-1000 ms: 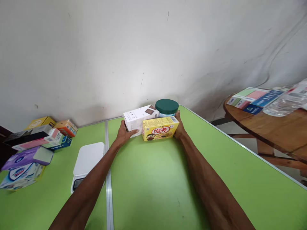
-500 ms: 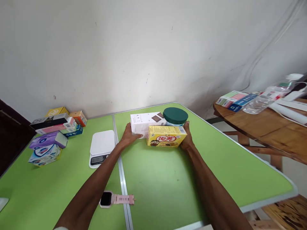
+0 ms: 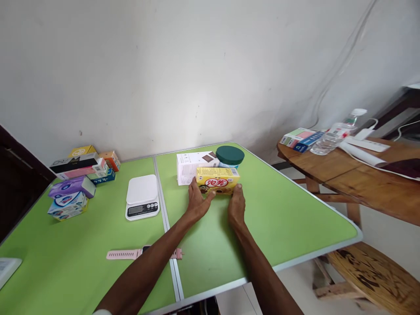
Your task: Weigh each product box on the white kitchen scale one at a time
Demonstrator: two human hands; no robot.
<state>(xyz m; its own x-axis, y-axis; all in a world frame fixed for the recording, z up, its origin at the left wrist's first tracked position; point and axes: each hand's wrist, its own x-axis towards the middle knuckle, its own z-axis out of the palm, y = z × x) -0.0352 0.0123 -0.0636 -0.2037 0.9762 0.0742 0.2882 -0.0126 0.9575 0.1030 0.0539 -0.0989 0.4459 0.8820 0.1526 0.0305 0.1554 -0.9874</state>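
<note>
Between my two hands is a yellow snack box (image 3: 218,180) with red lettering on its front. My left hand (image 3: 198,204) grips its left end, the thumb lying along the lower front. At the right end, my right hand (image 3: 236,205) presses with the thumb up by the corner; its other fingers are partly hidden. Directly behind stands a white box (image 3: 186,169) with a dark brown square on top. A round tub with a dark green lid (image 3: 230,155) sits behind the yellow box, its lower part covered.
A white kitchen scale (image 3: 142,197) is left of the table's metal seam. My left forearm crosses over a pink-strapped watch (image 3: 123,254). Several boxes and a purple tissue pack (image 3: 70,187) are piled far left. A wooden table (image 3: 354,175) at right carries a plastic bottle (image 3: 331,139).
My left hand has moved from the white box to the left end of the yellow box. My right hand has shifted down to its right end. The view has turned slightly right.
</note>
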